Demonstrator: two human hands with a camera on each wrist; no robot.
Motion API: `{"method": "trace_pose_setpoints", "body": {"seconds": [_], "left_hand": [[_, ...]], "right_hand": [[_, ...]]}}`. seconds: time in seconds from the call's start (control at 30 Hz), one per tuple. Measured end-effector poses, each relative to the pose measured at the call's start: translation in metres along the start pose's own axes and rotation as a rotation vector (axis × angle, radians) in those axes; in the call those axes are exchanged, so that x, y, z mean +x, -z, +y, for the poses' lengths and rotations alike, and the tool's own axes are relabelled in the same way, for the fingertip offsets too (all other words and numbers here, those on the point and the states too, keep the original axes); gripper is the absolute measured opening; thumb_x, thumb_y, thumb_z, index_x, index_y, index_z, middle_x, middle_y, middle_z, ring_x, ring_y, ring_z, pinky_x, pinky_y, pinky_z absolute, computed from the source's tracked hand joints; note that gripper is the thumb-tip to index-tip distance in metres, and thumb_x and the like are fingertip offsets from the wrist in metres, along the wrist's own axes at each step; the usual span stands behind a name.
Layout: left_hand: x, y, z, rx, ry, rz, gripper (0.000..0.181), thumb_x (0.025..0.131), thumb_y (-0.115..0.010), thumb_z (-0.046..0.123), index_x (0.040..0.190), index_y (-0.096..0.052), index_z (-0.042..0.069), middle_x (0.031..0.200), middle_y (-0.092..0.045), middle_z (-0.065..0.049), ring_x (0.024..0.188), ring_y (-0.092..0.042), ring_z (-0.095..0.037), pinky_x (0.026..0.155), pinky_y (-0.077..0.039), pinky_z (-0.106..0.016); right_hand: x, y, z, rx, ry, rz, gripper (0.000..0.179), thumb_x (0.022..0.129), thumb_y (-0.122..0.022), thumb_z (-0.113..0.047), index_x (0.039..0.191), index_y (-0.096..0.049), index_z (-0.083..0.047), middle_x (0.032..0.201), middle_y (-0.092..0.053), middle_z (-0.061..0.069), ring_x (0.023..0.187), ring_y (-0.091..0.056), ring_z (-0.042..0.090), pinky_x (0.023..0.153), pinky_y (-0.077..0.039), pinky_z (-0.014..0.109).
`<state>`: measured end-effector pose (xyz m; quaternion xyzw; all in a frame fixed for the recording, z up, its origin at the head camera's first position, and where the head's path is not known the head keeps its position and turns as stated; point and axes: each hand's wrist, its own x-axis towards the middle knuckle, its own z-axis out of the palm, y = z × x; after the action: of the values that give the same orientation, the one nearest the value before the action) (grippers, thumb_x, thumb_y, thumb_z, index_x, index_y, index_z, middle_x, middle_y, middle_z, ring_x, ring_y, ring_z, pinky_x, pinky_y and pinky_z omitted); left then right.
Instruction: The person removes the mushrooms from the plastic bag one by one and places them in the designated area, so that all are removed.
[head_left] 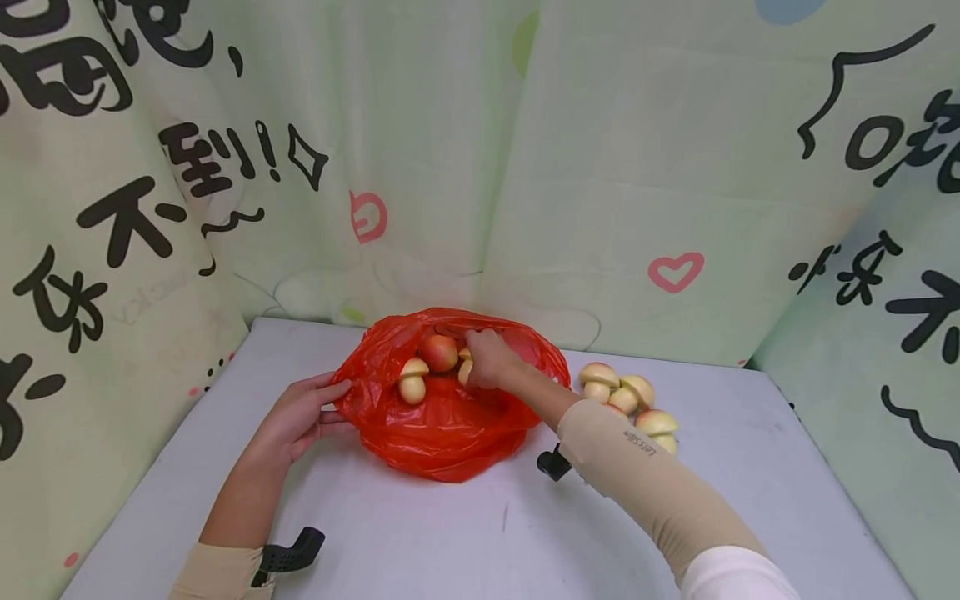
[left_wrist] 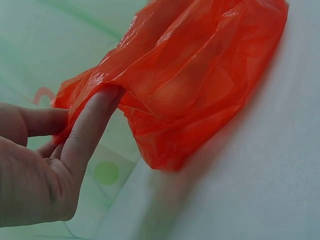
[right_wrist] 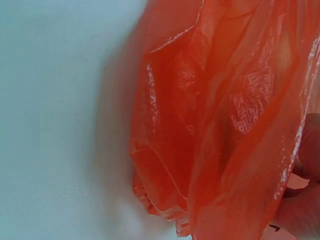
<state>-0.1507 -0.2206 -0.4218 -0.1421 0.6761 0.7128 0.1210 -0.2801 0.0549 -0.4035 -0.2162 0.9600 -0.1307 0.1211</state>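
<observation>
A crinkled red plastic bag [head_left: 450,446] lies on the table with its mouth spread wide. My left hand [head_left: 300,414] pinches the bag's left rim between thumb and fingers, as the left wrist view shows too. Inside the bag are a mushroom-shaped piece [head_left: 412,383] with a pale stem and a round red-and-yellow piece [head_left: 438,353]. My right hand [head_left: 491,360] reaches into the bag, beside another pale piece [head_left: 464,371] that it partly covers. Bag film hides most of the right fingers [right_wrist: 309,150] in the right wrist view, so their hold is unclear.
Several more mushroom-shaped pieces [head_left: 598,379] lie on the white table [head_left: 420,542] right of the bag, some partly behind the right forearm. A printed pale-green curtain [head_left: 585,183] surrounds the table at the back and sides.
</observation>
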Motion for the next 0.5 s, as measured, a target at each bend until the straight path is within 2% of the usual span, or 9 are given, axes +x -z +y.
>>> {"method": "trace_pose_setpoints", "body": {"seconds": [0.2, 0.5], "left_hand": [[-0.0011, -0.0001, 0.0012, 0.007, -0.004, 0.004, 0.059, 0.108, -0.058, 0.032, 0.159, -0.041, 0.009, 0.151, -0.054, -0.021, 0.092, -0.077, -0.015, 0.084, -0.065, -0.033], [-0.0008, 0.0024, 0.0006, -0.004, -0.021, -0.015, 0.058, 0.108, -0.058, 0.03, 0.158, -0.043, 0.007, 0.136, -0.063, -0.015, 0.091, -0.077, -0.016, 0.083, -0.065, -0.034]], "right_hand": [[-0.0005, 0.0022, 0.0019, 0.018, 0.002, -0.011, 0.058, 0.083, -0.087, -0.013, 0.131, -0.058, -0.003, 0.114, -0.064, 0.01, 0.103, -0.057, 0.026, 0.091, -0.059, 0.035], [-0.0032, 0.004, 0.0041, 0.045, 0.01, -0.031, 0.055, 0.083, -0.087, -0.016, 0.129, -0.059, -0.002, 0.112, -0.065, 0.011, 0.099, -0.057, 0.024, 0.081, -0.057, 0.031]]}}
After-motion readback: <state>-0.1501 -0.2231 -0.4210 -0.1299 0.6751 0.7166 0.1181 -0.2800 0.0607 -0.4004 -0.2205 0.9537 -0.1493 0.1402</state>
